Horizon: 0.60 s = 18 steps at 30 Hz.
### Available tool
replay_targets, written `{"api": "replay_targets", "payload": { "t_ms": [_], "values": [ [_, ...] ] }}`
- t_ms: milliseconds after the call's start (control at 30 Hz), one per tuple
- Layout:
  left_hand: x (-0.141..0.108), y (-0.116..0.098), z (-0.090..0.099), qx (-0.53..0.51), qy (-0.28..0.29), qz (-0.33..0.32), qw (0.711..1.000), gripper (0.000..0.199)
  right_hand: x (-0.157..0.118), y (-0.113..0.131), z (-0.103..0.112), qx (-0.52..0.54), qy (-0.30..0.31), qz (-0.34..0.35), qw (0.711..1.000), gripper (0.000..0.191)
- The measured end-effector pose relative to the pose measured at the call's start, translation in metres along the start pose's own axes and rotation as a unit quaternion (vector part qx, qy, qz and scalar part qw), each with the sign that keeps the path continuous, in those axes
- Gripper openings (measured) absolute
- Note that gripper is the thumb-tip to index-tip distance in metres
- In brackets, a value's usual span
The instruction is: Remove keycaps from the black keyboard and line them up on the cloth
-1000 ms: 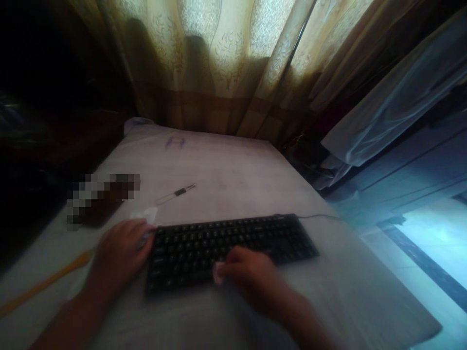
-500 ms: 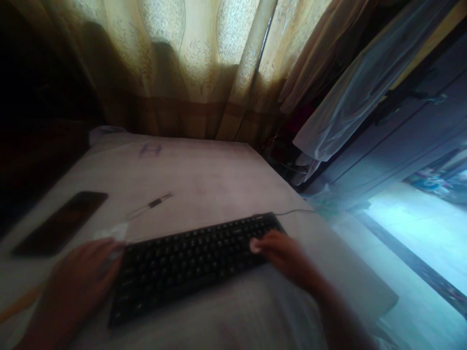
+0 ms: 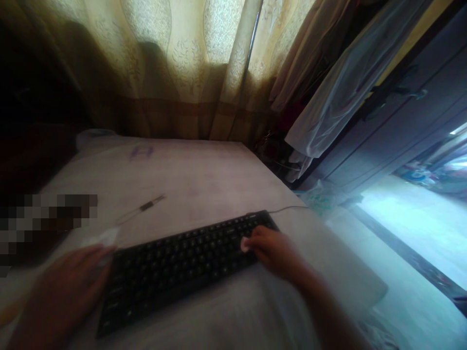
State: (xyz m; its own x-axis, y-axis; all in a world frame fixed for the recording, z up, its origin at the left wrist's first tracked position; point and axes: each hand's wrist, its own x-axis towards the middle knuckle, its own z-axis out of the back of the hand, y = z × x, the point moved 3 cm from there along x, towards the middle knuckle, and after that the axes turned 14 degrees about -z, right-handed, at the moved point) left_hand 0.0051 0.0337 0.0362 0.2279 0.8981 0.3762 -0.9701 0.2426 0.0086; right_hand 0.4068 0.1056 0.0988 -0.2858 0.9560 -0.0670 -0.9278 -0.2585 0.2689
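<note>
A black keyboard (image 3: 175, 265) lies slanted on the pale covered table, its cable (image 3: 288, 208) running off from the far right corner. My left hand (image 3: 65, 282) is at its left end, fingers closed about the far left corner; the hand is blurred. Over the keys at the right end, my right hand (image 3: 272, 248) pinches a small pinkish-white piece (image 3: 245, 244), pressed to or just above the keys. It looks like a wad of cloth or tissue; its exact kind is unclear. A white scrap (image 3: 104, 237) lies just behind my left hand.
Beyond the keyboard lies a small dark item with a thin loop (image 3: 147, 206). A dark flat object (image 3: 54, 233), partly pixelated, rests at the left. Something orange (image 3: 12, 311) shows low left. Curtains (image 3: 186, 63) hang behind the table (image 3: 204, 170); cloths (image 3: 328, 112) hang at the right.
The whole view has shifted, so table, keyboard and hands appear further left. My right hand stays over the right-end keys with the small piece, and my left hand stays at the left end.
</note>
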Motion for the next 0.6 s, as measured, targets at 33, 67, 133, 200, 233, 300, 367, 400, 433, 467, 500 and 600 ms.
{"api": "replay_targets", "payload": {
  "t_ms": [33,67,133,200,233,300,367,400,433,467,500,600],
  "values": [
    [0.000,0.000,0.000,0.003,0.003,-0.002,1.000,0.030,0.005,0.003,0.002,-0.005,-0.017,-0.001,1.000,0.025],
    [0.000,0.000,0.000,0.005,0.004,-0.006,1.000,0.030,0.010,0.006,0.003,-0.012,-0.034,-0.003,0.999,0.025],
    [0.001,0.000,0.000,0.005,0.005,-0.015,1.000,0.031,0.022,0.012,0.003,-0.036,-0.059,-0.008,0.998,0.026],
    [0.002,-0.001,0.001,0.003,-0.002,-0.017,1.000,0.032,0.032,0.017,0.001,-0.072,-0.068,-0.014,0.995,0.025],
    [0.002,-0.001,0.001,0.001,-0.005,-0.015,1.000,0.032,0.036,0.018,0.000,-0.090,-0.069,-0.015,0.993,0.023],
    [0.001,0.000,0.000,-0.005,-0.009,-0.005,1.000,0.029,0.040,0.020,-0.003,-0.114,-0.071,-0.013,0.991,0.022],
    [0.000,0.002,-0.002,-0.011,-0.011,0.002,1.000,0.028,0.040,0.021,-0.004,-0.125,-0.081,-0.011,0.989,0.024],
    [-0.001,0.003,-0.003,-0.011,-0.010,0.003,1.000,0.028,0.039,0.021,-0.005,-0.129,-0.087,-0.010,0.988,0.026],
    [-0.001,0.003,-0.004,-0.008,-0.007,0.000,1.000,0.028,0.037,0.021,-0.005,-0.134,-0.092,-0.006,0.987,0.027],
    [-0.001,0.004,-0.005,-0.003,-0.002,-0.006,1.000,0.029,0.036,0.022,-0.005,-0.144,-0.095,0.006,0.985,0.028],
    [-0.002,0.005,-0.007,0.003,0.005,-0.012,1.000,0.030,0.034,0.023,-0.005,-0.159,-0.096,0.026,0.982,0.026],
    [-0.003,0.008,-0.011,0.019,0.008,-0.028,0.999,0.038,0.027,0.024,-0.005,-0.210,-0.105,0.088,0.968,0.018]
  ]
}}
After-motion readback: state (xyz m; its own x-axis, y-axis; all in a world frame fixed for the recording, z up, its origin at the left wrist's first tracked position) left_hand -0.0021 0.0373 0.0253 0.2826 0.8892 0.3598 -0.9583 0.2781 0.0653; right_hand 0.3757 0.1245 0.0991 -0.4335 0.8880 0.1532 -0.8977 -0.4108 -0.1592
